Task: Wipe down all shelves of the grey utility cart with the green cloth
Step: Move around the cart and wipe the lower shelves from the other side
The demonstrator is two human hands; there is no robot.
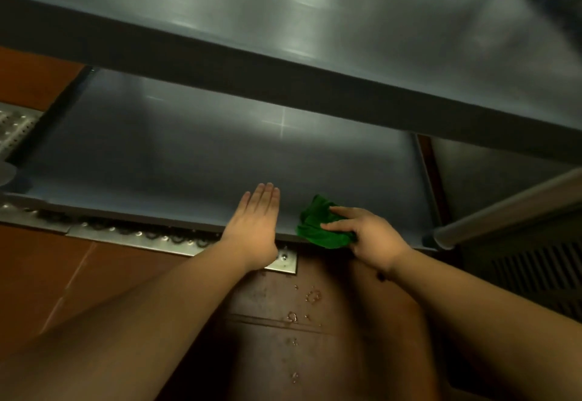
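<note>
The grey utility cart fills the upper view: its top shelf [315,16] runs across the top, and a lower shelf [189,154] lies beneath it. My right hand [368,236] grips the crumpled green cloth [318,227] at the lower shelf's near edge, towards the right end. My left hand [255,221] lies flat, fingers straight and together, on the lower shelf's near edge just left of the cloth.
A grey cart handle tube [510,208] juts in at the right. A perforated metal floor drain strip [151,236] runs under the cart's near edge. The brown tiled floor [299,322] below has water droplets. A dark grille [541,274] sits at lower right.
</note>
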